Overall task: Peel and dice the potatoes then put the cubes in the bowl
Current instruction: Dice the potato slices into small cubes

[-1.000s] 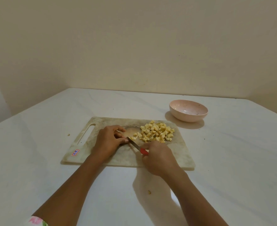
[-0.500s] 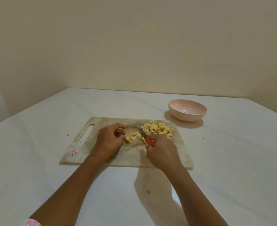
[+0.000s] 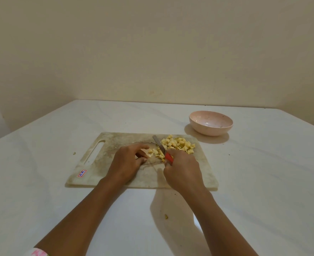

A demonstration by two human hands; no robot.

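Head view: cutting board (image 3: 115,174) at middle of surface (image 3: 263,182). Potato cubes (image 3: 178,145) heaped at far right corner of board, few more just beside left hand (image 3: 128,163). Right hand (image 3: 183,170) grips red handle of knife (image 3: 159,145), blade touching left side of heap. Left hand on board, fingers curled; if it pinches piece, cannot tell. Pink bowl (image 3: 207,131) stands toward far right corner of surface.

knife (image 3: 160,147) handle mostly hidden in right hand (image 3: 183,170), sleeve (image 3: 39,253) cut by bottom edge, sticker (image 3: 82,173) print unreadable
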